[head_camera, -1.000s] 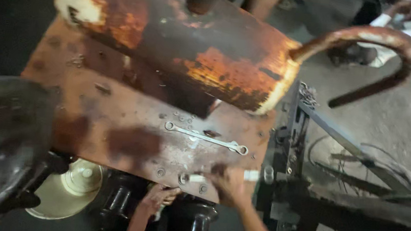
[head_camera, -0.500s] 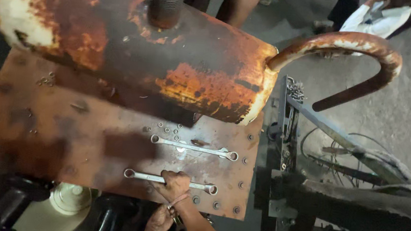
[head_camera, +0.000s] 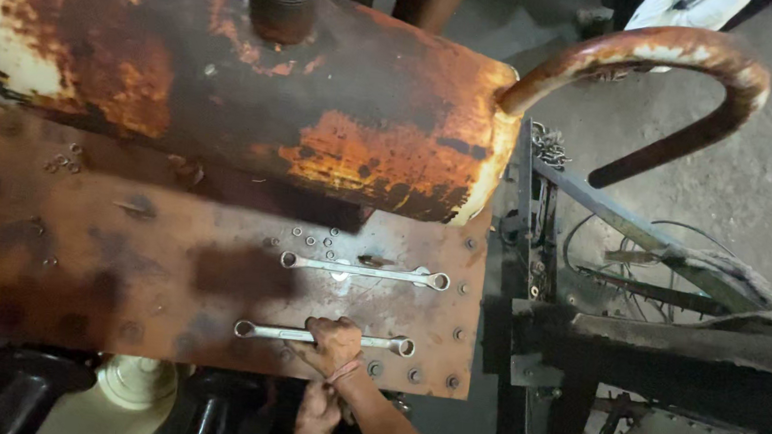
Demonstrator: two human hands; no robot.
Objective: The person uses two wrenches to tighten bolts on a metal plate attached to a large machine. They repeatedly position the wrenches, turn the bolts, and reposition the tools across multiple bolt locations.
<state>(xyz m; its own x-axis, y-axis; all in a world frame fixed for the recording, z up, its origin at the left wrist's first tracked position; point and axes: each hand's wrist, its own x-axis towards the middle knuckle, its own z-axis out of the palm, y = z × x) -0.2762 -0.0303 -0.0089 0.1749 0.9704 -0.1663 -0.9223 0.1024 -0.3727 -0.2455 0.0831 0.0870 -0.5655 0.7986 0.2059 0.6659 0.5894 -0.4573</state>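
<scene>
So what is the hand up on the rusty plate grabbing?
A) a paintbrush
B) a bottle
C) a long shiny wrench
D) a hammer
C: the right hand is closed around the middle of a long shiny wrench lying on the rusty plate, with a second wrench lying untouched just above it.

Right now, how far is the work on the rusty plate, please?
Looks done: bolts sit along the rusty plate at its near right edge. In hand: the right hand grips the lower spanner, which lies on the plate; the left hand is below the plate's edge, its grip hidden. Seemingly left: loose nuts and the upper spanner lie untouched by the tank.
</scene>
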